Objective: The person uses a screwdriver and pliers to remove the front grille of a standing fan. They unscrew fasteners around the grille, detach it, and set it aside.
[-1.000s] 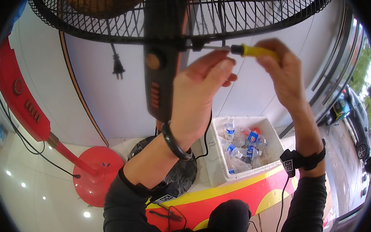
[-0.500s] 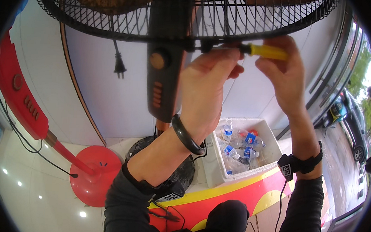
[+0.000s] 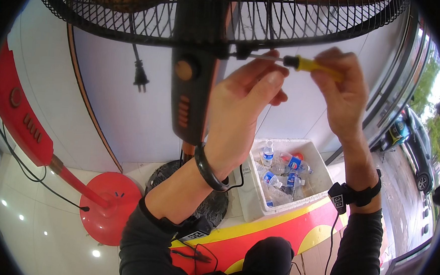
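In my right hand [image 3: 345, 89] is the handle of a screwdriver [image 3: 305, 64], yellow with a black collar. Its thin metal shaft points left to a small black clip [image 3: 243, 53] on the rim of the fan's wire guard [image 3: 306, 46]. Close under the clip, my left hand [image 3: 250, 96] has its fingers curled and its index fingertip up against the shaft. Whether anything lies inside those fingers is hidden. The fan's dark control column [image 3: 192, 100], with a round knob and copper-coloured buttons, hangs down left of that hand.
A white foam box [image 3: 258, 208] of plastic bottles stands below my hands. To the left are a red fan column [image 3: 23, 108] and its round red base [image 3: 109, 221]. A plug [image 3: 140, 76] dangles beside the dark column. Pliers [image 3: 192, 256] lie on a red and yellow surface.
My right hand has shifted slightly right and down, and the screwdriver handle now tilts downward at its end. My left thumb has dropped away from the shaft.
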A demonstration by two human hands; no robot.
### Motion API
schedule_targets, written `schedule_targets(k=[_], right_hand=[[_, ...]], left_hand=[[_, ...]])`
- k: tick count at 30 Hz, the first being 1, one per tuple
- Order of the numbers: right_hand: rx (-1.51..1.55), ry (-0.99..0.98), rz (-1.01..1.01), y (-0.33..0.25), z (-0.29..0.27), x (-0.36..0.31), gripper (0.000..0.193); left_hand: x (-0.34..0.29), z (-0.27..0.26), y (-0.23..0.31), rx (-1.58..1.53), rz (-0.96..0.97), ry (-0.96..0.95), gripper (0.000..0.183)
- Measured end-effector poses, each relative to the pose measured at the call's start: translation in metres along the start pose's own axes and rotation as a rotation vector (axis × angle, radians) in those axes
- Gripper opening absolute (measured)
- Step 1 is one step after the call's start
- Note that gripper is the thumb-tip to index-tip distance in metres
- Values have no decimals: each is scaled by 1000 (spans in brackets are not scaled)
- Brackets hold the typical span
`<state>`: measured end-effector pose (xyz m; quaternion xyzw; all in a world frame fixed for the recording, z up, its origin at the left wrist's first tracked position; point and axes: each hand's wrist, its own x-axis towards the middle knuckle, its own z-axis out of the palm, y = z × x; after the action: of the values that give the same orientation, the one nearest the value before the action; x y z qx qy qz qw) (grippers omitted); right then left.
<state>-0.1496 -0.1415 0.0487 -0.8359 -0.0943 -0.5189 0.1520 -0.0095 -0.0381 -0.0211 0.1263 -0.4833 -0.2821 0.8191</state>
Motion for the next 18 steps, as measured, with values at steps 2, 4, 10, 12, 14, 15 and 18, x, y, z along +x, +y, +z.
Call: schedule_targets(k=[2,4,10,12,14,15,18], right_hand=[[-13,-17,-125,3,1,3,25],[-42,-8,-203,4,2,5,28],[-258,11,179,-11,1,4,23],[-298,-94,434,-17,-5,7,26],[-134,-255,602,-20,-8,13,33],[-43,-283,723,-22,-10,17,32],[-56,-220,644,-24,-7,22,26]], left_hand=[[-3,-4,0,56,-26,8,35],[-6,-6,-2,67,-32,31,37],[-12,-19,0,47,-28,117,45],[-14,-26,5,39,-27,127,42],[-17,-31,9,45,-23,123,41],[-19,-33,10,52,-40,111,39],[-25,-35,13,138,-79,81,36]])
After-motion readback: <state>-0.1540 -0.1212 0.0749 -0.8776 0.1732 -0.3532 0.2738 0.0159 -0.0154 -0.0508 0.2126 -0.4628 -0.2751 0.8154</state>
